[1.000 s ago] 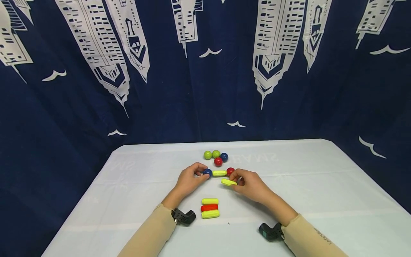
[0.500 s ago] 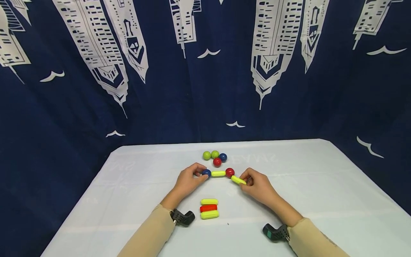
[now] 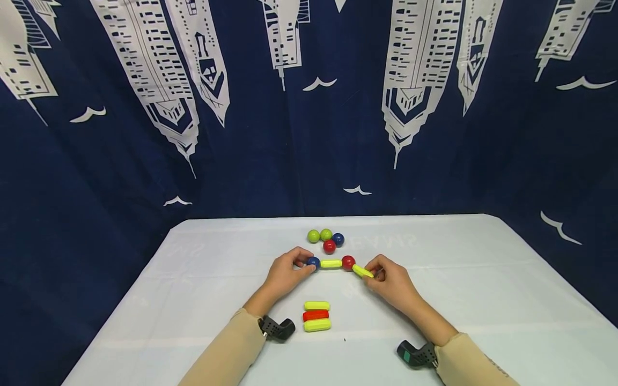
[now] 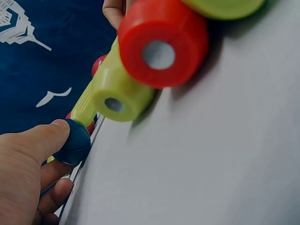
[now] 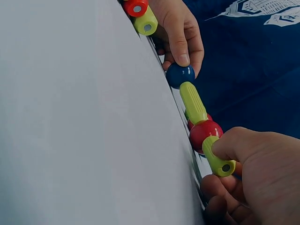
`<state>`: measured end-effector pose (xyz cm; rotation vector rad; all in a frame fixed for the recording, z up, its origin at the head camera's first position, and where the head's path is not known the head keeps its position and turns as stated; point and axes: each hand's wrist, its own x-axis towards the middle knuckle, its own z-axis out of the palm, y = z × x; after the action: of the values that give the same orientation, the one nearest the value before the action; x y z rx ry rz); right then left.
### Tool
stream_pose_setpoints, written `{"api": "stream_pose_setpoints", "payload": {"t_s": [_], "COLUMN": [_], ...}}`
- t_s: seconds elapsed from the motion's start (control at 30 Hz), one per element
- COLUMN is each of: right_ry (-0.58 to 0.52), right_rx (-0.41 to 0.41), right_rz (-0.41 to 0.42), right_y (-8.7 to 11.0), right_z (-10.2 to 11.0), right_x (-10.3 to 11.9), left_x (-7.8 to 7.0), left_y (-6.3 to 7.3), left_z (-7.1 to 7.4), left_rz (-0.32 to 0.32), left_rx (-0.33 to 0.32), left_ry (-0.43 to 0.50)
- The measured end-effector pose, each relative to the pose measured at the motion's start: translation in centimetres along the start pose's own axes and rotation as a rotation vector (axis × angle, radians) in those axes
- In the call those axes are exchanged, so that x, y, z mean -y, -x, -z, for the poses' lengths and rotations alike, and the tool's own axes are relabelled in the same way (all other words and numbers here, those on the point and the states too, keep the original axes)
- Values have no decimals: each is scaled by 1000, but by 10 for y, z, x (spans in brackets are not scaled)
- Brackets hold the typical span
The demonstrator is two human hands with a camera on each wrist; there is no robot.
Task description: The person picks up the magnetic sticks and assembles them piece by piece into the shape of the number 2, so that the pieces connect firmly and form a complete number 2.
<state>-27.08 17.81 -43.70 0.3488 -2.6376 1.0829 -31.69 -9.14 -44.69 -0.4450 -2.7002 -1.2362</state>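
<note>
My left hand (image 3: 286,272) pinches a blue ball (image 4: 75,142) between thumb and fingers. A yellow-green magnetic rod (image 3: 330,264) runs from that ball to a red ball (image 3: 348,262). On the red ball's right side sits a second yellow-green rod (image 5: 216,159), slanting toward me, its near end pinched by my right hand (image 3: 392,280). In the right wrist view this rod touches the red ball, and a metal disc shows in its free end. Ball, rod, ball and rod form one bent chain low over the white table (image 3: 217,300).
Nearer me lie two yellow-green rods (image 3: 317,325) with a red rod (image 3: 316,315) between them. Behind the chain, two green balls (image 3: 313,236), a blue ball (image 3: 338,239) and a red ball (image 3: 329,246) sit clustered. A dark blue printed cloth (image 3: 289,161) hangs behind the table.
My right hand has moved right with its rod, which went from lying apart in front of the chain to touching the red ball. My left hand stays on the blue ball.
</note>
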Motion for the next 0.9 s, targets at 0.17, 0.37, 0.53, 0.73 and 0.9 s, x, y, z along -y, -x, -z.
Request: {"api": "stream_pose_setpoints", "payload": {"t_s": [0.17, 0.37, 0.53, 0.73, 0.9], "right_ry": [1, -15, -35, -70, -102], "right_rx": [7, 26, 70, 114, 166], "right_rz": [-17, -24, 20, 67, 60], "right_y": [0, 0, 1, 2, 3], "right_z": [0, 0, 0, 0, 0], "right_x": [1, 2, 0, 0, 1], "left_x": [-1, -1, -3, -5, -4], "left_y": [0, 0, 0, 1, 1], "left_z": [1, 1, 1, 2, 2], "left_rz": [1, 8, 6, 10, -1], "left_rx": [0, 2, 2, 0, 2], "left_ry": [-2, -5, -4, 6, -7]}}
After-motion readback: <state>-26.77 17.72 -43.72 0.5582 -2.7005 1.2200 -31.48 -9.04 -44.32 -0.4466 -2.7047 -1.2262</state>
